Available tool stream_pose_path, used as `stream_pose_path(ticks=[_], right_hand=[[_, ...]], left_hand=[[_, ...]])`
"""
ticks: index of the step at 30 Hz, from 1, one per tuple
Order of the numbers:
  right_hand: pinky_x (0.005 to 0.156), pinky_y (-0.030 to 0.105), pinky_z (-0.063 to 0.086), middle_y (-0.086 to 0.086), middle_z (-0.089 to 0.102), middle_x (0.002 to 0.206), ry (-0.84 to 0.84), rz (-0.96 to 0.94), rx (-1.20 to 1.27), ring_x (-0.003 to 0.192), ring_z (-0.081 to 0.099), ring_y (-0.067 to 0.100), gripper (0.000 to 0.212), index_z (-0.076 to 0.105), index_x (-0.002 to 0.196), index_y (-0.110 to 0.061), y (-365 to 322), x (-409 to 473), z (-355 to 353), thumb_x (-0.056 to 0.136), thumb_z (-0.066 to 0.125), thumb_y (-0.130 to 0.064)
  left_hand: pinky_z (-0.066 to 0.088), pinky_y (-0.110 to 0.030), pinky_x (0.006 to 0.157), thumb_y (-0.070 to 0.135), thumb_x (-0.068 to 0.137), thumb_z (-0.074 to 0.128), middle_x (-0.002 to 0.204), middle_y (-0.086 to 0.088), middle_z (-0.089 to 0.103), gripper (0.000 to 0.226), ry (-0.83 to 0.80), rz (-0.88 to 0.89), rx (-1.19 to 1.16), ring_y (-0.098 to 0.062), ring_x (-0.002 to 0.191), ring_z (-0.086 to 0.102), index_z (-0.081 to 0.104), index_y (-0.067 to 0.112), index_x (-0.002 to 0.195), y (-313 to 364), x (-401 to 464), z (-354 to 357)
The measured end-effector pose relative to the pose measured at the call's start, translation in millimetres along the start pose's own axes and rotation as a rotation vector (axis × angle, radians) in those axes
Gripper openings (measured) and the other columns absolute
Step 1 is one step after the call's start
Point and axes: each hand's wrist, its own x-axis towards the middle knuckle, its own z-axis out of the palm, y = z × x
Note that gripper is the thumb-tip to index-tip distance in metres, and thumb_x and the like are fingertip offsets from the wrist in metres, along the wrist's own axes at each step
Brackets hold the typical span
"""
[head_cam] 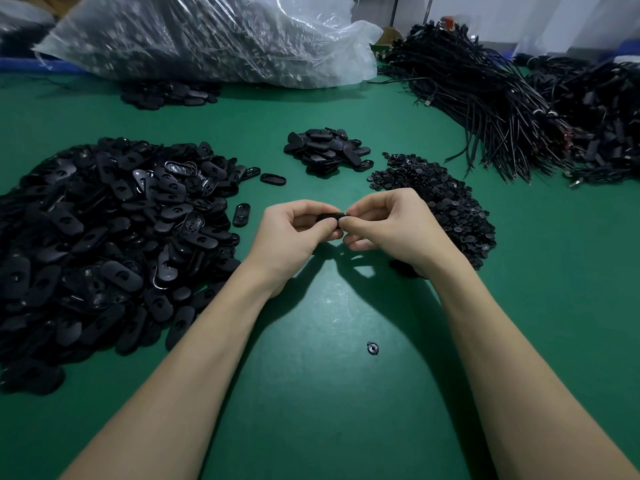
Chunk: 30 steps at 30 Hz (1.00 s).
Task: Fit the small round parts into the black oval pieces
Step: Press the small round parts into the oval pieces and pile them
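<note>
Left hand (pixel 294 233) and right hand (pixel 388 226) both pinch one black oval piece (pixel 331 217) above green table (pixel 329 393). Oval heap (pixel 104 237) left, round-part heap (pixel 440 202) right, stray round part (pixel 372 348) near.

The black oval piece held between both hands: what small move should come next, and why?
Probably press the round part home with the right hand while the left hand steadies the oval piece. Both hands pinch that piece above the green table, fingertips meeting at its right end. Whether the round part is already seated cannot be seen. Then it likely goes to the small pile behind.
</note>
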Motion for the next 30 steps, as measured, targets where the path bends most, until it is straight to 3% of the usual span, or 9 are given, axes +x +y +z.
stream_pose_path(ticks=[5, 9, 12, 15, 18, 21, 25, 30], right_hand=[[0.062, 0.023, 0.061, 0.004, 0.077, 0.068, 0.031, -0.006, -0.063, 0.062, 0.076, 0.016, 0.005, 0.073, 0.085, -0.009, 1.8, 0.7, 5.1, 0.087, 0.078, -0.007], [0.061, 0.025, 0.063, 0.0, 0.076, 0.065, 0.065, -0.043, -0.158, 0.059, 0.075, 0.014, 0.008, 0.072, 0.08, -0.012, 2.4, 1.3, 8.9, 0.085, 0.075, -0.006], [0.063, 0.029, 0.064, 0.003, 0.077, 0.07, 0.025, -0.071, -0.09, 0.063, 0.076, 0.019, 0.005, 0.071, 0.088, -0.009, 1.0, 0.6, 7.2, 0.09, 0.073, -0.004], [0.064, 0.033, 0.064, 0.008, 0.074, 0.084, 0.001, -0.156, -0.094, 0.066, 0.076, 0.024, 0.017, 0.07, 0.103, -0.014, -1.0, -0.5, 6.4, 0.091, 0.071, -0.001], [0.063, 0.031, 0.062, 0.004, 0.073, 0.086, 0.016, -0.267, -0.243, 0.062, 0.073, 0.02, 0.021, 0.073, 0.104, -0.02, -1.0, -0.3, 4.4, 0.089, 0.074, -0.005], [0.062, 0.018, 0.055, -0.002, 0.072, 0.092, 0.031, -0.344, -0.368, 0.061, 0.067, 0.012, 0.021, 0.076, 0.104, -0.024, 0.5, -1.0, 3.5, 0.087, 0.08, -0.012], [0.066, 0.014, 0.052, -0.014, 0.074, 0.093, 0.03, -0.391, -0.394, 0.065, 0.066, 0.007, 0.018, 0.079, 0.102, -0.027, -0.7, -0.1, 2.3, 0.086, 0.082, -0.019], [0.074, 0.029, 0.058, -0.019, 0.074, 0.09, 0.083, -0.388, -0.516, 0.067, 0.067, 0.005, 0.016, 0.079, 0.103, -0.032, -1.5, 3.6, 3.6, 0.087, 0.077, -0.028]], left_hand=[[0.059, -0.032, 0.082, 0.002, 0.088, 0.072, 0.081, -0.002, 0.078, 0.021, 0.066, 0.033, 0.108, -0.018, 0.077, 0.076, 0.076, 0.023, 0.084, -7.0, 3.2, 1.9], [0.058, -0.028, 0.077, 0.009, 0.086, 0.072, 0.078, 0.002, 0.078, 0.019, 0.102, 0.058, 0.18, -0.014, 0.075, 0.076, 0.076, 0.027, 0.082, -11.0, 4.6, 4.4], [0.057, -0.025, 0.075, 0.008, 0.089, 0.072, 0.082, -0.001, 0.078, 0.014, 0.092, 0.021, 0.077, -0.016, 0.078, 0.076, 0.075, 0.022, 0.089, -9.8, 5.1, 3.6], [0.058, -0.024, 0.074, 0.006, 0.09, 0.071, 0.081, -0.004, 0.078, 0.011, 0.118, -0.023, -0.026, -0.018, 0.076, 0.076, 0.068, 0.015, 0.096, -7.6, 5.4, 2.6], [0.059, -0.031, 0.084, 0.006, 0.091, 0.071, 0.083, -0.005, 0.078, 0.014, 0.128, -0.048, -0.099, -0.02, 0.079, 0.076, 0.062, 0.012, 0.1, -5.2, 5.6, 2.6], [0.055, -0.042, 0.098, 0.012, 0.091, 0.073, 0.088, -0.006, 0.079, 0.017, 0.127, -0.06, -0.12, -0.021, 0.088, 0.076, 0.061, 0.012, 0.104, -3.5, 5.5, 1.3], [0.052, -0.05, 0.101, 0.014, 0.091, 0.073, 0.089, -0.007, 0.079, 0.017, 0.109, -0.06, -0.123, -0.023, 0.092, 0.076, 0.063, 0.011, 0.104, -3.5, 4.9, 0.9], [0.055, -0.039, 0.097, 0.014, 0.093, 0.071, 0.091, -0.006, 0.079, 0.017, 0.099, -0.06, -0.164, -0.02, 0.091, 0.076, 0.064, 0.011, 0.107, -5.4, 6.5, 1.1]])
